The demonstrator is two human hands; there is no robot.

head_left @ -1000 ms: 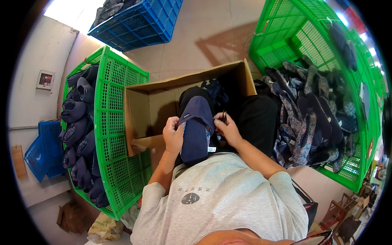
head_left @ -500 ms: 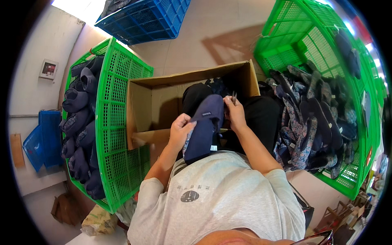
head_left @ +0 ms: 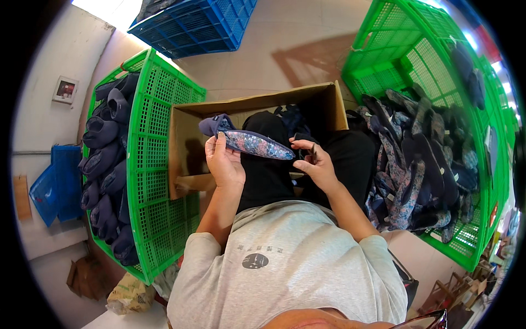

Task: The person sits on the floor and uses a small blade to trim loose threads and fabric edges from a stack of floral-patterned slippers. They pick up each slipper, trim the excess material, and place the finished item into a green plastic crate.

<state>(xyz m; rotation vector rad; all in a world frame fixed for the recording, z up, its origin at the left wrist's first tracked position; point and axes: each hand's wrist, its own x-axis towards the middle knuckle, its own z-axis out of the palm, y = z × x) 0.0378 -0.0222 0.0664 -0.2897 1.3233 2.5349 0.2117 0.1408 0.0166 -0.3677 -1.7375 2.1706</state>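
Note:
A navy slipper (head_left: 257,145) lies sideways above my lap, its flowered side toward me. My left hand (head_left: 226,164) grips it near the rounded toe, thumb on the edge. At its pointed other end is my right hand (head_left: 318,167), fingers bent around a small dark tool (head_left: 313,152) that looks like thread snips, though most of it is hidden in the hand. Whether the right fingertips touch the slipper is hard to tell. Beyond my knees stands an open cardboard box (head_left: 189,137) with some dark items inside.
On the left, a green crate (head_left: 164,164) holds stacked navy slippers (head_left: 104,164). To the right, another green crate (head_left: 378,60) contains a heap of flowered and dark slippers (head_left: 405,164). A blue crate (head_left: 203,27) stands at the far side.
The slipper has turned from upright, top showing, to sideways with its flowered side showing. My left hand has moved up and left; my right hand has shifted slightly down.

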